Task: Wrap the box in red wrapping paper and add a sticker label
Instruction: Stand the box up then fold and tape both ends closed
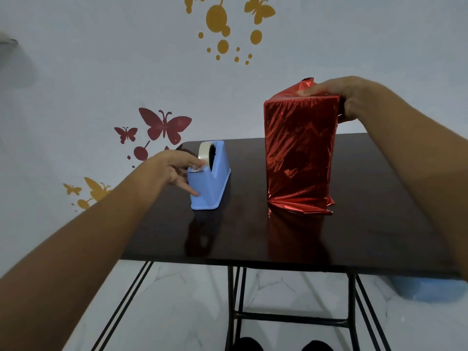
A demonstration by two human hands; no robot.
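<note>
The box stands upright on the dark table, wrapped in shiny red paper. Loose paper flares out at its foot, and a flap sticks up at the top rear. My right hand lies over the box's top right edge, fingers flat on the folded paper and the thumb side down the right face. A blue tape dispenser with a roll of clear tape sits to the left of the box. My left hand reaches it with straight fingers, one touching the tape at the cutter, another against the dispenser's side. No sticker label is visible.
The table's near edge runs across the lower middle, with black metal legs under it. A white wall with butterfly decals stands close behind the table. A blue object lies on the floor at the right, under the table's corner.
</note>
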